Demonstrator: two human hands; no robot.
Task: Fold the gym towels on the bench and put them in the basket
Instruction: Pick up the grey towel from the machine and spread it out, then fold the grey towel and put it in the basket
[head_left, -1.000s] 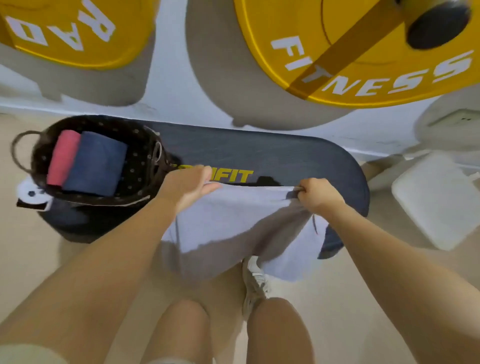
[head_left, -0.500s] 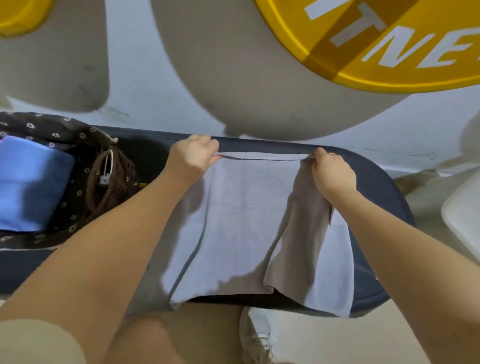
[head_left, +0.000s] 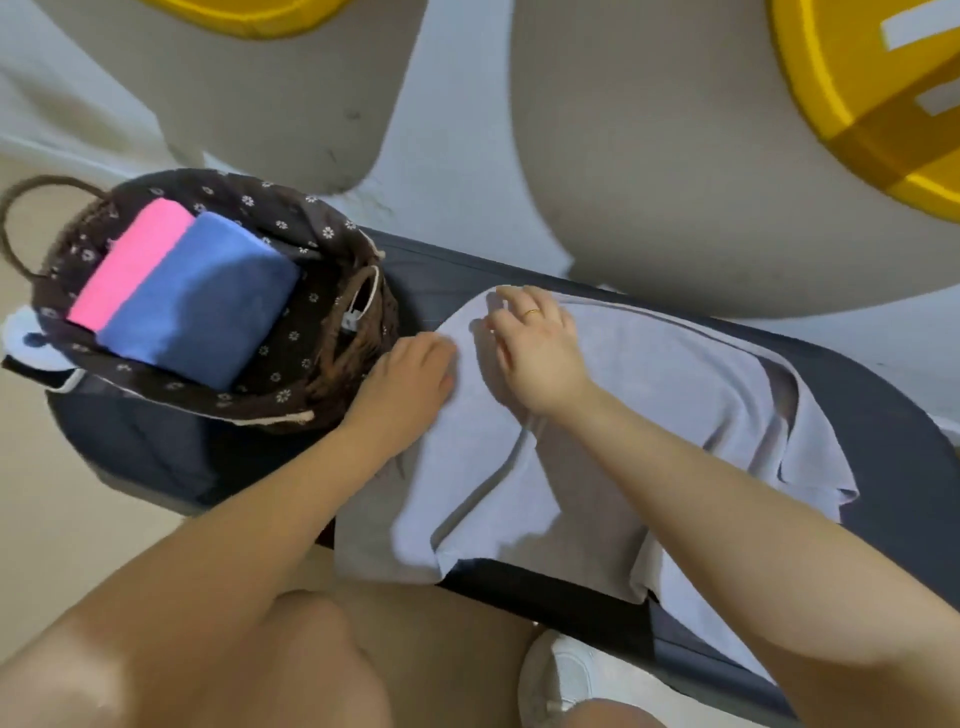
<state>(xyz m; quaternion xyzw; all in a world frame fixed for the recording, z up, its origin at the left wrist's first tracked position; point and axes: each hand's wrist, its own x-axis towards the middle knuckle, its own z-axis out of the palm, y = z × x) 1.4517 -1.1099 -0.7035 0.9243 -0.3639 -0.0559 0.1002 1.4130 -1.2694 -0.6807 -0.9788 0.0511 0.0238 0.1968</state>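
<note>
Two hands flat on grey towel (head_left: 649, 395), left hand (head_left: 410, 376), right hand (head_left: 535, 353)

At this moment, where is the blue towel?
In the head view, the blue towel lies folded inside the basket at the left end of the bench, beside the pink towel.
</note>
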